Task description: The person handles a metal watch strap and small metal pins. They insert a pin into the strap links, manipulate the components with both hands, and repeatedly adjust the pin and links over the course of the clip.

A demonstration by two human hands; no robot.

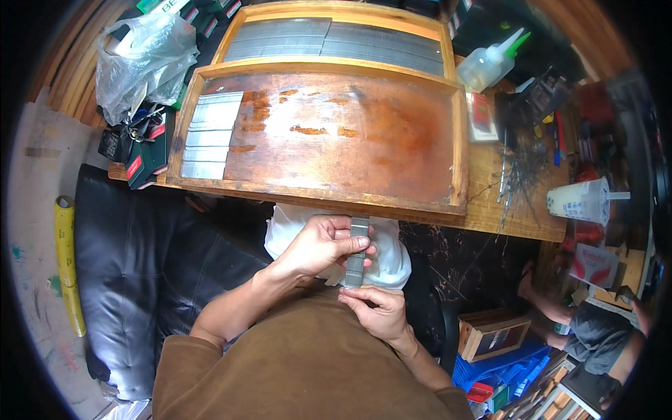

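Note:
Over my lap, in front of the table edge, I hold a narrow stack of thin grey metal strips [355,269], its long side pointing away from me. My left hand [318,245] is closed around its upper part, thumb across the top face. At the near end, my right hand [379,311] is closed, thumb and fingertips pinched against the stack's lower edge. Beyond my hands lies a shallow wooden tray [458,147]. Rows of similar metal strips [210,133] fill its left end, and bare, stained brown wood shows across the rest.
Behind stands a second wooden tray [227,31] with grey strips. To the right are squeeze bottles [483,68], loose thin wires [521,171] and a drink cup [579,201] with a straw. A plastic bag [145,63] sits at left. Another person's legs [595,336] show at right.

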